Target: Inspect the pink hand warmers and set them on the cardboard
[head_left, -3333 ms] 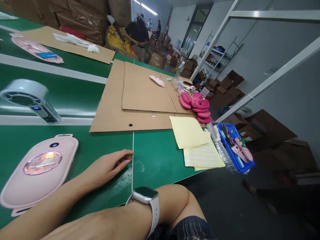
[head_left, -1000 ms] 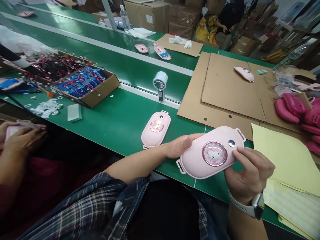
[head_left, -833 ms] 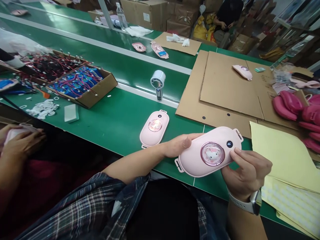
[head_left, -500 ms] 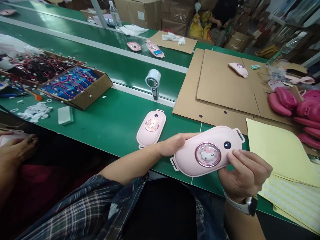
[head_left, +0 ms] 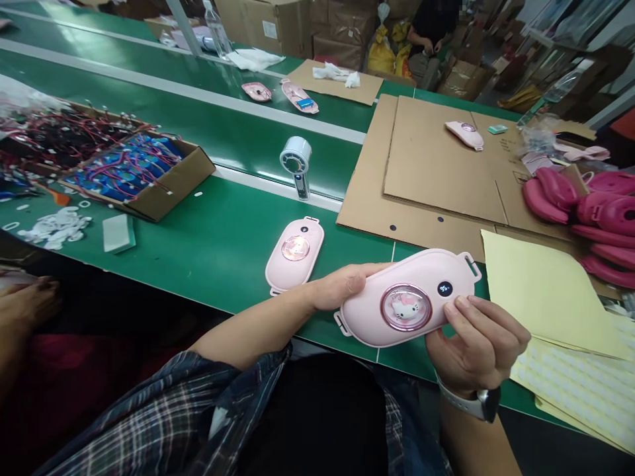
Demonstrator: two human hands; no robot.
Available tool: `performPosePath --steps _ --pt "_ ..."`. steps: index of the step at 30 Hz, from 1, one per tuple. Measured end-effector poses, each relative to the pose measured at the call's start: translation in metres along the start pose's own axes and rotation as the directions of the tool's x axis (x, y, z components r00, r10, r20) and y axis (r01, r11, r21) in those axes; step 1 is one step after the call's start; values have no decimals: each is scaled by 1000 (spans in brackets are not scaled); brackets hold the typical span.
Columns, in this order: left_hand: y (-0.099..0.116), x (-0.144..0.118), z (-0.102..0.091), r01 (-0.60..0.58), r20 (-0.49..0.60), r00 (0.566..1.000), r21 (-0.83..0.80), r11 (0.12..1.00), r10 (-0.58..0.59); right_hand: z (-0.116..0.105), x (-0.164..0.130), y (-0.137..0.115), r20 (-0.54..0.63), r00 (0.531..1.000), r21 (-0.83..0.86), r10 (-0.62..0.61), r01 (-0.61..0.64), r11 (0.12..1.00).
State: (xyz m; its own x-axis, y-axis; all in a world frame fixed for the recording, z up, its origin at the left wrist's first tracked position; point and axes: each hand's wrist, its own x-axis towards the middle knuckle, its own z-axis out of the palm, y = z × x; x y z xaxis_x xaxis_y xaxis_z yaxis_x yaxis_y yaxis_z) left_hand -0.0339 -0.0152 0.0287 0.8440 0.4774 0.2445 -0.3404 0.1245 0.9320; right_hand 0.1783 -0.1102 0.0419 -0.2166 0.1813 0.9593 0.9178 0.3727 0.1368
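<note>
I have the left grip (head_left: 340, 289) and right grip (head_left: 479, 345) both clamped on the smooth pink device (head_left: 364, 311), raised at the near edge of the green surface (head_left: 213, 241); if either loosens, I think it could slip and drop.

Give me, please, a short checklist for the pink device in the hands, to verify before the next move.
1. Left-hand grip on the held pink device: ok, supports one end.
2. Right-hand grip: ok, pinches its edge.
3. Display: ok, lit with figures.
4. End loops: ok, one visible at each end.
5. Underside: cannot tell, hidden.
6. Left forearm clear of the second pink device: cannot tell, they overlap in view.
</note>
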Motion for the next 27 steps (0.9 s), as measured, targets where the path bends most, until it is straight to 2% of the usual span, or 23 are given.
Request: performPosePath --steps 12,27 --pt "-1 0 -3 -24 24 999 111 994 22 -2 -4 -4 15 999 -23 43 -43 999" --pt "1 1 -2 -38 36 999 115 993 34 -4 -10 -5 49 996 6 80 -81 997"
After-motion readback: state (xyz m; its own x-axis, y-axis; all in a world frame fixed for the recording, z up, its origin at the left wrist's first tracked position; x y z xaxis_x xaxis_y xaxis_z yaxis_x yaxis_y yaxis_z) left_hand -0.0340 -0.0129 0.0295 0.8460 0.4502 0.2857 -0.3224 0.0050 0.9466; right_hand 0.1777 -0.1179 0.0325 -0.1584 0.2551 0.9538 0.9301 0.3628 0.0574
